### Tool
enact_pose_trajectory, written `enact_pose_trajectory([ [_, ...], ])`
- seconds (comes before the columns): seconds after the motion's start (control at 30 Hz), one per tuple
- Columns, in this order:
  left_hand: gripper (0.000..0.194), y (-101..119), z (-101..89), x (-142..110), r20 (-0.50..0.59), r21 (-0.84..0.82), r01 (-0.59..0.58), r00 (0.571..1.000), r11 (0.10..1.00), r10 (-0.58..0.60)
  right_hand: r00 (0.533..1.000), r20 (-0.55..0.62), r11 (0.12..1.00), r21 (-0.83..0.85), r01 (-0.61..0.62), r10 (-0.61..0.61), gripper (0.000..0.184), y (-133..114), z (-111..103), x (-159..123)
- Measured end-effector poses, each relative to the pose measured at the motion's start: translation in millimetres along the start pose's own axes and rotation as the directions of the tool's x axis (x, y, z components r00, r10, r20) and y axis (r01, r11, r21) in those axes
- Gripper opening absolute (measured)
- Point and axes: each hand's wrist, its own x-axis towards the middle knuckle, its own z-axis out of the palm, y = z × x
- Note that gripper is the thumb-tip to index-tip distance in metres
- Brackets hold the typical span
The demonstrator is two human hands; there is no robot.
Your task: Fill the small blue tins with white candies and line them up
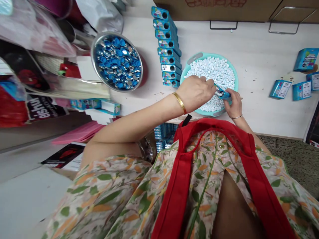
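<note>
A small blue box (225, 95) with white pieces showing at its side is between my two hands, over a turquoise bowl (236, 74). My right hand (233, 103) grips the box's right end between thumb and fingers. My left hand (199, 91) is closed, with its curled fingertips at the box's other end; the fingers' undersides are hidden. Small white pellets (214, 68) fill the bowl beneath. Just left of the bowl runs a row of similar blue boxes (169, 60), their ends showing round dark holes and a few white pieces.
A metal bowl (141, 63) of small blue-and-silver pieces stands left. Several blue boxes (280, 89) lie at the right. A cardboard box (224, 13) borders the back, with wire handles (223, 28) before it. Bags (37, 30) crowd the left side, above pink sheets (79, 132).
</note>
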Motion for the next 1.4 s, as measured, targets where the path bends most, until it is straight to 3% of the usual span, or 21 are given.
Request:
enact_pose_trajectory([
  [0.1,0.036,-7.4,-0.3,-7.2,0.039,0.03,0.034,0.999,0.999,-0.035,1.0,0.003,1.0,0.0,-0.024,0.024,0.043,-0.2,-2.7,-1.2],
  [0.2,0.029,-34.9,18.6,-19.9,0.053,0.046,0.201,0.978,0.979,-0.203,0.997,-0.004,0.997,-0.008,-0.077,0.077,0.044,3.0,-10.9,-3.5],
  [0.3,0.026,-66.2,66.2,-25.6,0.144,0.012,0.434,0.891,0.901,-0.432,0.989,-0.022,0.989,0.005,-0.148,0.148,0.048,10.5,-23.0,-6.2],
  [0.4,0.031,-76.1,123.9,-8.8,0.243,-0.059,0.514,0.839,0.856,-0.487,0.977,-0.05,0.978,0.026,-0.205,0.206,0.051,18.5,-34.6,-7.6],
  [0.53,0.039,-54.7,175.9,41.1,0.236,-0.211,0.468,0.876,0.858,-0.42,0.969,-0.078,0.972,0.034,-0.233,0.235,0.052,22.9,-44.0,-8.4],
  [0.67,0.047,-41.4,193.1,68.3,0.196,-0.353,0.409,0.912,0.841,-0.361,0.964,-0.111,0.97,0.056,-0.237,0.242,0.053,21.9,-44.5,-10.2],
  [0.87,0.038,-57.9,179.7,34.4,0.135,-0.485,0.301,0.953,0.821,-0.269,0.959,-0.116,0.963,0.101,-0.249,0.26,0.053,23.5,-41.4,-13.3],
  [1.03,0.035,-63.9,139.7,-3.3,-0.019,-0.452,0.157,0.983,0.878,-0.185,0.968,-0.108,0.974,0.04,-0.225,0.228,0.052,25.4,-43.4,-11.7],
  [1.17,0.037,-59.1,101.3,-16.2,-0.1,-0.366,0.035,0.992,0.93,-0.077,0.986,-0.035,0.987,-0.022,-0.162,0.161,0.049,18.1,-36.9,-7.4],
  [1.27,0.035,-48.1,72.7,-13.4,-0.068,-0.28,0.003,0.997,0.96,-0.023,0.995,-0.002,0.995,-0.021,-0.1,0.1,0.048,9.4,-26.0,-3.7],
  [1.4,0.031,-27.2,35.0,-4.2,0.06,-0.106,0.047,0.997,0.993,-0.041,0.999,0.015,0.999,-0.026,-0.047,0.048,0.048,-0.1,-12.9,-0.2],
])
